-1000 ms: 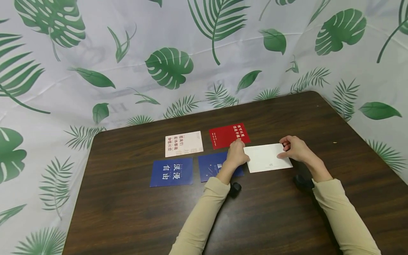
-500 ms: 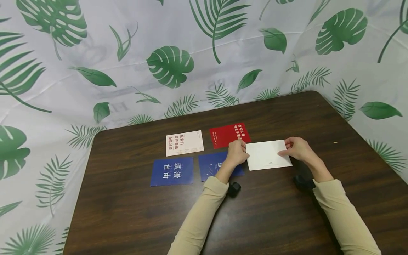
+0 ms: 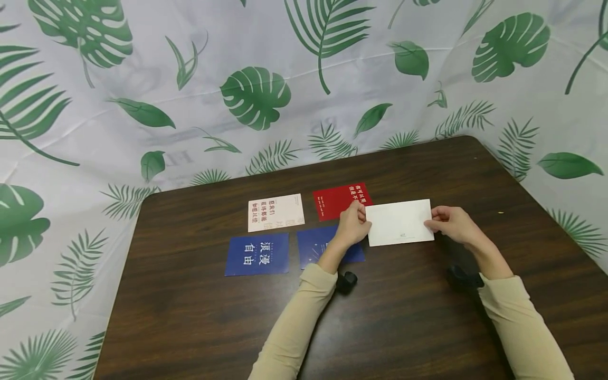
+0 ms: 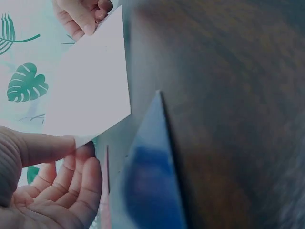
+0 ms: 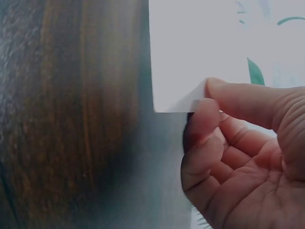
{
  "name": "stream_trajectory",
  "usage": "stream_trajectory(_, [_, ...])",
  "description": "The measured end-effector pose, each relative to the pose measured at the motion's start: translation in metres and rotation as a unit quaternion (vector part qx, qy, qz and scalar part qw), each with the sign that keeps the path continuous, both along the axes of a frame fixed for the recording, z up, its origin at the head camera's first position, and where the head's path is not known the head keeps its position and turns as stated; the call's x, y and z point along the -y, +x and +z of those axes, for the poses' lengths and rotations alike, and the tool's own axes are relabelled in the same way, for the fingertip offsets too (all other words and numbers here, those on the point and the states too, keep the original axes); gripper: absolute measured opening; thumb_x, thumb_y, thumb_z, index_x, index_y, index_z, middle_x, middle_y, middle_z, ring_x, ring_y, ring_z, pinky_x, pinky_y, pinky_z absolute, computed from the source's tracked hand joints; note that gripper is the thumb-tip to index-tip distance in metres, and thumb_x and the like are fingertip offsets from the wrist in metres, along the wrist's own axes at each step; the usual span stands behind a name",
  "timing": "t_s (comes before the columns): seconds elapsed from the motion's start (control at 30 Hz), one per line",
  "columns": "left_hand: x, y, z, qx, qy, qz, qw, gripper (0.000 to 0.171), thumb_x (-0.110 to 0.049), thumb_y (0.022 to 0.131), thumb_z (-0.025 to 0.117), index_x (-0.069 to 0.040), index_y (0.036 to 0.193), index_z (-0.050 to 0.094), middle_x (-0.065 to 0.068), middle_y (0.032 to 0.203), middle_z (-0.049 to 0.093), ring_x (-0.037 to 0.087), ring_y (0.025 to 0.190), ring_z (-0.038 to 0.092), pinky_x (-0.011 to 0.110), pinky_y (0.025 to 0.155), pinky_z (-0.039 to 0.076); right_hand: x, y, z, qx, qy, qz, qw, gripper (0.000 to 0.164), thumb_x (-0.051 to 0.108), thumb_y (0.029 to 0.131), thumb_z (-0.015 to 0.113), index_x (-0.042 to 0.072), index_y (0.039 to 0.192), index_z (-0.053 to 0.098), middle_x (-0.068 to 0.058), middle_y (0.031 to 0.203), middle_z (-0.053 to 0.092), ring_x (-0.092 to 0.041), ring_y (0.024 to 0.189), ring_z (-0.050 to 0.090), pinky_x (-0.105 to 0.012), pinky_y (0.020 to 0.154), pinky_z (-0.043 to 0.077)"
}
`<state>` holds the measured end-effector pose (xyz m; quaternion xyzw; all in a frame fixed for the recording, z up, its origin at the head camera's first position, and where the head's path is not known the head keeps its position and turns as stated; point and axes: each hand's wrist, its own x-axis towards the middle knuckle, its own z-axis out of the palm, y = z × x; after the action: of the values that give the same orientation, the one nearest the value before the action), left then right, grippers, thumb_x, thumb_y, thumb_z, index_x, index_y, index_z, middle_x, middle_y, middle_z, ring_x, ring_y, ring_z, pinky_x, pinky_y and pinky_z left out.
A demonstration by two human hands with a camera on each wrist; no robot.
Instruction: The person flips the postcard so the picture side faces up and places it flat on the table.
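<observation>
A white card (image 3: 399,222), plain but for a tiny mark near its lower edge, is held up between both hands, tilted off the table. My left hand (image 3: 350,226) pinches its left edge between thumb and fingers; the left wrist view shows the thumb on the card's face (image 4: 90,81). At the opposite edge my right hand (image 3: 453,226) pinches the card, thumb in front and fingers behind, as the right wrist view confirms. Beneath and beside the left hand lie a red card (image 3: 334,203) and a blue card (image 3: 315,248), each partly covered by that hand or the white card.
Farther left on the dark wooden table (image 3: 190,316) lie a pale pink card (image 3: 285,208) with red characters and another blue card (image 3: 237,258) with white characters. A leaf-patterned cloth (image 3: 190,132) hangs behind the table's back edge.
The white card has risen and tilted up toward the head camera. My right hand has shifted slightly right, from over the card's face to its right edge; the left hand keeps its pinch.
</observation>
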<state>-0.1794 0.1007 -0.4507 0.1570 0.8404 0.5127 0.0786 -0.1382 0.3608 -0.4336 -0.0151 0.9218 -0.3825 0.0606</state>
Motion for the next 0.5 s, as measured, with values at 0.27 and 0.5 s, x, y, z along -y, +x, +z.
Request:
stream_trajectory(0.27, [0.0030,-0.0005,0.0072,-0.022,0.049,-0.022,0.9983,0.015,0.009,0.076,0.062,0.005,0.091,0.059,0.014,0.082,0.064,0.016,0.072,0.062,0.016,0.065,0.049,-0.0053,0.0013,0.0015,-0.043,-0.104,-0.029,0.993,0.028,0.003,0.088,0.063,-0.020,0.102,0.053,0.002,0.078,0.062,-0.001,0.065,0.056,-0.020,0.058,0.050])
stream_trajectory(0.5, [0.0040,-0.0006,0.0080,-0.031,0.076,-0.013,0.9966,0.005,0.006,0.077,0.067,0.005,0.082,0.067,0.013,0.078,0.067,0.012,0.065,0.060,0.014,0.061,0.048,-0.0083,0.0037,0.0028,-0.071,-0.165,-0.061,0.982,0.009,0.000,0.085,0.066,-0.007,0.089,0.063,0.013,0.072,0.064,-0.002,0.065,0.061,-0.016,0.061,0.050])
